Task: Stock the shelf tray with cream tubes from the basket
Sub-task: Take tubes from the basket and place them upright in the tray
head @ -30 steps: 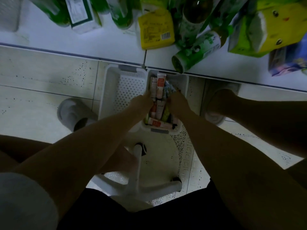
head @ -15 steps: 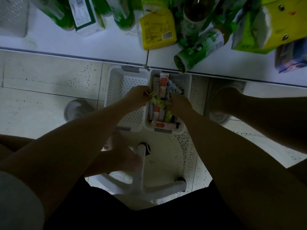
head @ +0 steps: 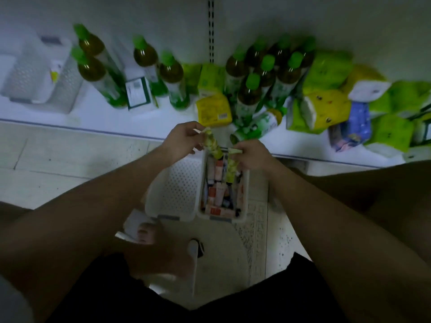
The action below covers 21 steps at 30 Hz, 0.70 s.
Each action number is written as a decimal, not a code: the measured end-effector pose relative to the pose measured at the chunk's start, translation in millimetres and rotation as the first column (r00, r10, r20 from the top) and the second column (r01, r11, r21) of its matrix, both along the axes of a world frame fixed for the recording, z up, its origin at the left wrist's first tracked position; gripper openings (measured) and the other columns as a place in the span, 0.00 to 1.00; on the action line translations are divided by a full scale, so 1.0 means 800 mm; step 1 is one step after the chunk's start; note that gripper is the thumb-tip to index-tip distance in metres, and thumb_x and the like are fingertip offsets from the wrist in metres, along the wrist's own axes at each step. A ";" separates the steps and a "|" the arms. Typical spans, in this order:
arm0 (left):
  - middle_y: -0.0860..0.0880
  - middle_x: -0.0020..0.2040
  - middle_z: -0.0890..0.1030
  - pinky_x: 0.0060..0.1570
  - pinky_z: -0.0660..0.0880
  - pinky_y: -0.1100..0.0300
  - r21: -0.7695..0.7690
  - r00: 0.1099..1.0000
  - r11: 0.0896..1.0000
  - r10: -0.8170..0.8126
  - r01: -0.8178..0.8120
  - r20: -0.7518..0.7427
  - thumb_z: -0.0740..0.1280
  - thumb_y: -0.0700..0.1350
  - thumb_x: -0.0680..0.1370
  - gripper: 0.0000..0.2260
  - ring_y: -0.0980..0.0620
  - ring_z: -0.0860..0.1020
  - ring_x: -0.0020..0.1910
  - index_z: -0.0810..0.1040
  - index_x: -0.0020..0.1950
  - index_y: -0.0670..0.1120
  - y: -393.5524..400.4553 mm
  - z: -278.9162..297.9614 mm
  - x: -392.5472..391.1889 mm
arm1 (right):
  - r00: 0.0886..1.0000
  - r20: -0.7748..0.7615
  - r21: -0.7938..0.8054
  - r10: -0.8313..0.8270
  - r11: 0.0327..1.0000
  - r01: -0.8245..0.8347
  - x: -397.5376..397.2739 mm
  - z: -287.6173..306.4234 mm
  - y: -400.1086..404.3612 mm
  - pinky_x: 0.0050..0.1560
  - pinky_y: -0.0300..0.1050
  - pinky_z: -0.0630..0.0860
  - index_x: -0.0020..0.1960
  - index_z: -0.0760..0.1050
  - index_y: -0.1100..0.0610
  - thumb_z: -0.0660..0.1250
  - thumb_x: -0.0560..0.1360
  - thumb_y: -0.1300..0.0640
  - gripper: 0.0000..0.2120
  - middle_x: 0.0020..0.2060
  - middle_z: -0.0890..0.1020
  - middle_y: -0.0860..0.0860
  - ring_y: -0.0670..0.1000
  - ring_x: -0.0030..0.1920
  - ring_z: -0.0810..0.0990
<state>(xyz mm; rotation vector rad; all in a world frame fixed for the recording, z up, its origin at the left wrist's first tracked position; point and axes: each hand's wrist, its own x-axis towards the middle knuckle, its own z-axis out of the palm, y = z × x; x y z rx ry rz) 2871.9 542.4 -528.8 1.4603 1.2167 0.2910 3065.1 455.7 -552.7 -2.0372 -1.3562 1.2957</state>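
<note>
Green tubes (head: 212,143), one pinched per hand, above basket (head: 242,194).

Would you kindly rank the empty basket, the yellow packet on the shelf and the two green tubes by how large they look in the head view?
1. Empty basket, largest.
2. Yellow packet.
3. Green tube in the left hand and green tube in the right hand: alike, so unranked.
The hands hold the tubes nearer the camera, which may enlarge them.

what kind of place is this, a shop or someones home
Most likely a shop aisle. A low white retail shelf with a slotted upright holds rows of identical green-capped bottles and packs of tissue. On the tiled floor, a white basket holds cream tubes, as if for restocking.
</note>
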 end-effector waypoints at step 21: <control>0.46 0.40 0.85 0.43 0.81 0.57 0.642 0.904 0.720 -0.417 0.264 0.095 0.70 0.44 0.76 0.06 0.46 0.84 0.40 0.84 0.47 0.43 0.021 0.487 0.007 | 0.950 0.231 0.432 0.210 0.853 -0.294 0.040 0.467 0.005 0.39 0.51 0.82 0.45 0.79 0.61 0.73 0.74 0.59 0.05 0.35 0.84 0.61 0.53 0.32 0.83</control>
